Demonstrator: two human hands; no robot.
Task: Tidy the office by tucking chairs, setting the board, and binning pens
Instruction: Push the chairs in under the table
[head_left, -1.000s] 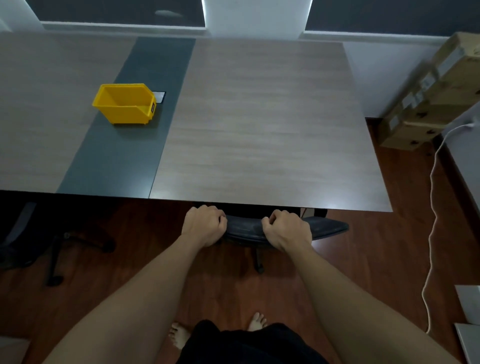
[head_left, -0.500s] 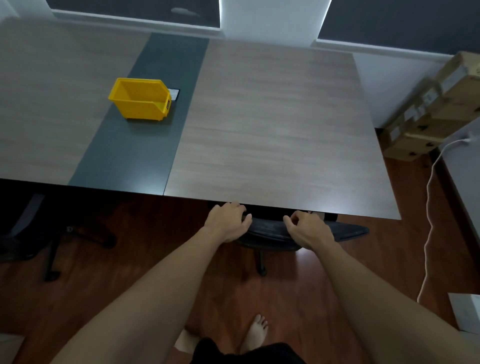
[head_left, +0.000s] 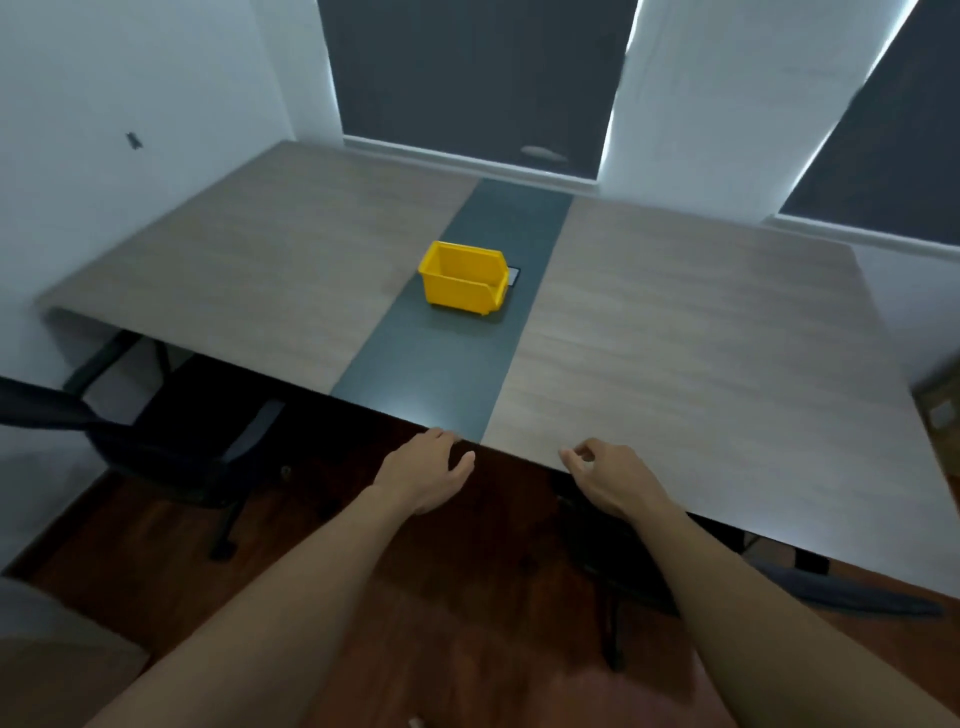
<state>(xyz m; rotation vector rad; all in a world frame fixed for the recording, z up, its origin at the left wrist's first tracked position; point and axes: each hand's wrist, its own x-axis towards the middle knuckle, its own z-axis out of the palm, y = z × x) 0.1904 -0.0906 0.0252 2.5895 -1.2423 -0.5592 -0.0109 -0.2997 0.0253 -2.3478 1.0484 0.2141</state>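
My left hand (head_left: 427, 475) hovers open in front of the table's near edge, fingers loosely spread, holding nothing. My right hand (head_left: 613, 480) hangs beside it with fingers loosely curled and apart, also empty. The black office chair (head_left: 841, 592) I was holding sits tucked under the table at the lower right; only its back edge and base show. A second black chair (head_left: 171, 441) stands at the left, partly under the table with its back sticking out. A yellow bin (head_left: 464, 278) rests on the dark centre strip of the table (head_left: 701, 332).
Dark window panes and white wall sections rise behind the table. A white wall closes the left side. A cardboard box (head_left: 943, 410) shows at the right edge. Dark wooden floor (head_left: 467, 597) lies under my arms.
Both hands have let go of the right chair's back and lifted away. My view has swung left and up, so the tucked chair now lies at the lower right.
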